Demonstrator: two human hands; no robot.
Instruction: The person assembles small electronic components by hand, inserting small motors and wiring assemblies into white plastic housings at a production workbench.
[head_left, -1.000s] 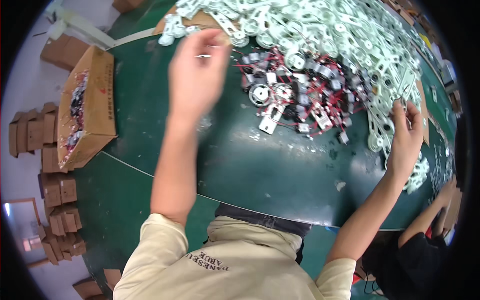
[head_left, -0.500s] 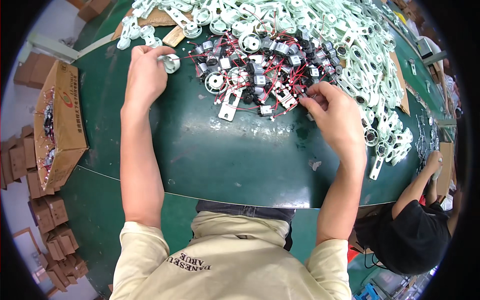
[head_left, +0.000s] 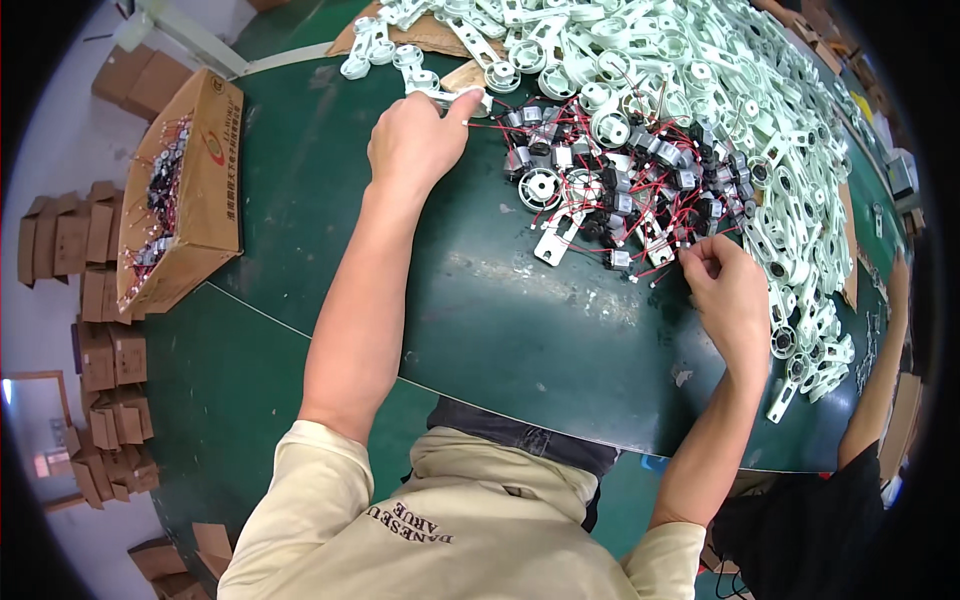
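Note:
My left hand [head_left: 415, 145] is closed around a pale green plastic housing [head_left: 478, 104] at the left of a motor heap; its fingers hide most of the piece. A thin red wire runs from beside it toward the heap. My right hand [head_left: 730, 295] is at the heap's lower right edge, thumb and forefinger pinched together; what lies between them is too small to make out. Between the hands lie small motors [head_left: 618, 203] with red wires and white connectors, tangled together. Several pale green housings lie among them, one flat housing [head_left: 551, 246] at the front.
A large pile of pale green housings [head_left: 800, 215] covers the back and right of the green table [head_left: 480, 340]. On the left stands a carton [head_left: 220, 165] of wired motors. Stacked cardboard boxes [head_left: 105, 250] are beyond it. Another person's arm [head_left: 880, 370] reaches in at right.
The view has swung left, so everything sits farther right. My left fingers have turned on the housing. My right hand has drawn slightly toward me, still pinched.

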